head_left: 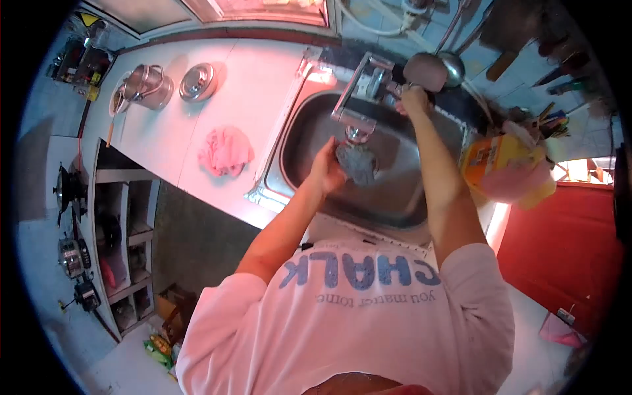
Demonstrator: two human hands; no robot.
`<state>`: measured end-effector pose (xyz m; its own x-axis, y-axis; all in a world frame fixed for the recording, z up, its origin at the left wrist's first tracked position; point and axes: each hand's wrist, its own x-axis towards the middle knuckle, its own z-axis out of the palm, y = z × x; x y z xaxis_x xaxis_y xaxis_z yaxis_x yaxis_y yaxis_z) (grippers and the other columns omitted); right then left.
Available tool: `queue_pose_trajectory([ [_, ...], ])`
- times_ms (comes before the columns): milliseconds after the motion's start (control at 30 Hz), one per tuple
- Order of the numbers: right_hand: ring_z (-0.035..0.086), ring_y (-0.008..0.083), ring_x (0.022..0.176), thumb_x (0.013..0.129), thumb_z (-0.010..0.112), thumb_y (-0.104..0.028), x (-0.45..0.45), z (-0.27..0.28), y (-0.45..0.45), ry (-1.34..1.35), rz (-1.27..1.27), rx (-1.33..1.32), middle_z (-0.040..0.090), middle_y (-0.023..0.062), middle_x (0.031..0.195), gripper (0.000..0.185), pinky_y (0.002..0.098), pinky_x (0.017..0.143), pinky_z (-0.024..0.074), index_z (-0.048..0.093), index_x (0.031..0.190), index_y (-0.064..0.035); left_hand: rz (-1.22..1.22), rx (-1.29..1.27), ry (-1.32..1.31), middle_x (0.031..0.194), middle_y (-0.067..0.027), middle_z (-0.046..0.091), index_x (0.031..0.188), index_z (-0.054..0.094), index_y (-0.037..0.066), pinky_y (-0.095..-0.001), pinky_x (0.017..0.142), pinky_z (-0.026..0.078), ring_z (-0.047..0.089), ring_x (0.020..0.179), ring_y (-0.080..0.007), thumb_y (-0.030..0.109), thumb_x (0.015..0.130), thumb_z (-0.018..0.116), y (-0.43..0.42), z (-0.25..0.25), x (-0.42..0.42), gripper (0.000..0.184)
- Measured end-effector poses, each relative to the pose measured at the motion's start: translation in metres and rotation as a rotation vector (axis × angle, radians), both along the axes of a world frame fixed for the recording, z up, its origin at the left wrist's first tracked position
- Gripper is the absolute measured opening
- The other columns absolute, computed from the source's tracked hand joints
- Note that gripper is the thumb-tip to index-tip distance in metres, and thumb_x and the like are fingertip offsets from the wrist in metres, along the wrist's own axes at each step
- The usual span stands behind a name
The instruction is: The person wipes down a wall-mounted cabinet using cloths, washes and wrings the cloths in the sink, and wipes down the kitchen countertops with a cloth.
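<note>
My left hand (329, 170) holds a bunched grey cloth (357, 163) under the faucet (355, 120), over the sink basin (309, 125). Its fingers press against the cloth's left side. My right hand (415, 100) reaches to the base of the faucet at the back of the sink, with its fingers curled at the tap handle (394, 88). Part of that handle is covered by the hand. Whether water is running is hard to make out.
A pink cloth (226, 151) lies on the white counter (263, 79) left of the sink, near a lidded steel pot (198, 81) and a steel mug (149, 85). A yellow plastic container (490, 158) stands right of the sink. Ladles (453, 69) and other utensils hang behind.
</note>
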<state>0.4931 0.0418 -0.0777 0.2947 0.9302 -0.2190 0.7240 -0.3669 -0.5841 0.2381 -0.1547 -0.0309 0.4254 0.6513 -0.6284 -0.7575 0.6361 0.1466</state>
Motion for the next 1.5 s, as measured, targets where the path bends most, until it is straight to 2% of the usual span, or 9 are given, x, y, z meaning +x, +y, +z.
queue_pose_trajectory([
  [167,0.060,0.0232,0.061,0.091,0.052,-0.045,-0.024,-0.040,-0.073,0.926,0.016,-0.130,0.065,0.0073,0.074,0.041,0.0345,0.056,0.0471,0.065,0.106,-0.0086,0.124,0.153,-0.132,0.116,-0.0166,0.058,0.117,0.053,0.002,-0.0495,0.101,0.040,0.054,0.112,-0.0335,0.020,0.090,0.049,0.005,-0.023,-0.006,0.033],
  [200,0.056,0.0174,0.061,0.090,0.054,-0.050,-0.041,-0.032,-0.102,0.607,0.172,-0.125,0.064,0.0022,0.078,0.045,0.0326,0.054,0.0438,0.066,0.104,-0.0097,0.139,0.172,-0.207,0.114,-0.0163,0.058,0.117,0.053,0.002,-0.0493,0.101,0.040,0.054,0.111,-0.0335,0.017,0.090,0.049,0.007,-0.034,-0.008,0.032],
  [400,0.057,0.0172,0.107,0.091,0.058,-0.034,-0.089,-0.021,-0.186,1.807,-0.187,-0.298,0.059,0.0039,0.117,0.039,0.0341,0.093,0.0452,0.056,0.119,-0.0069,0.090,0.060,0.225,0.113,-0.0144,0.058,0.113,0.056,0.003,-0.0440,0.093,0.042,0.054,0.107,-0.0289,0.015,0.089,0.056,0.010,-0.049,0.005,0.027],
  [500,0.060,0.0217,0.100,0.083,0.068,-0.019,-0.097,-0.034,-0.179,1.499,-0.027,-0.075,0.063,0.0034,0.109,0.040,0.0330,0.088,0.0466,0.057,0.119,-0.0083,0.014,0.031,0.616,0.110,-0.0129,0.060,0.110,0.057,0.003,-0.0426,0.092,0.043,0.055,0.103,-0.0262,0.022,0.090,0.057,0.022,-0.051,-0.006,0.027],
  [667,0.058,0.0288,0.100,0.075,0.070,-0.014,-0.147,0.015,-0.207,0.327,0.270,0.555,0.064,0.0104,0.097,0.031,0.0375,0.091,0.0425,0.062,0.105,-0.0089,0.158,0.019,0.388,0.091,-0.0101,0.065,0.099,0.062,0.005,-0.0428,0.074,0.050,0.062,0.084,-0.0267,0.019,0.087,0.062,0.060,-0.156,-0.013,0.019],
  [767,0.059,0.0309,0.098,0.072,0.072,-0.015,-0.158,0.002,-0.206,0.224,0.313,0.497,0.064,0.0114,0.096,0.024,0.0401,0.086,0.0442,0.064,0.093,-0.0073,0.128,0.087,0.150,0.098,-0.0102,0.065,0.107,0.060,0.005,-0.0409,0.080,0.051,0.062,0.090,-0.0266,0.024,0.090,0.056,0.049,-0.171,0.006,0.026],
  [1233,0.062,0.0420,0.090,0.084,0.058,-0.038,-0.127,-0.016,-0.154,0.165,-0.039,0.033,0.064,0.0259,0.096,0.043,0.0463,0.077,0.0483,0.062,0.109,-0.0042,0.138,-0.122,0.441,0.106,-0.0095,0.062,0.111,0.056,0.009,-0.0486,0.083,0.048,0.060,0.092,-0.0289,0.039,0.095,0.038,0.031,-0.098,0.050,0.038],
  [1367,0.062,0.0328,0.092,0.084,0.061,-0.027,-0.110,-0.026,-0.149,0.421,0.087,0.090,0.066,0.0178,0.100,0.035,0.0412,0.079,0.0481,0.062,0.111,-0.0048,-0.072,-0.156,0.309,0.106,-0.0117,0.065,0.107,0.061,0.006,-0.0440,0.089,0.047,0.061,0.096,-0.0265,0.044,0.090,0.049,0.045,-0.156,0.019,0.044],
  [1500,0.059,0.0166,0.096,0.078,0.065,-0.009,-0.120,0.007,-0.167,0.945,0.253,0.130,0.065,0.0031,0.107,0.035,0.0311,0.084,0.0458,0.061,0.113,-0.0059,-0.080,-0.118,0.200,0.104,-0.0053,0.066,0.107,0.062,0.011,-0.0351,0.082,0.047,0.061,0.093,-0.0223,0.035,0.091,0.052,0.063,-0.052,-0.019,0.031],
])
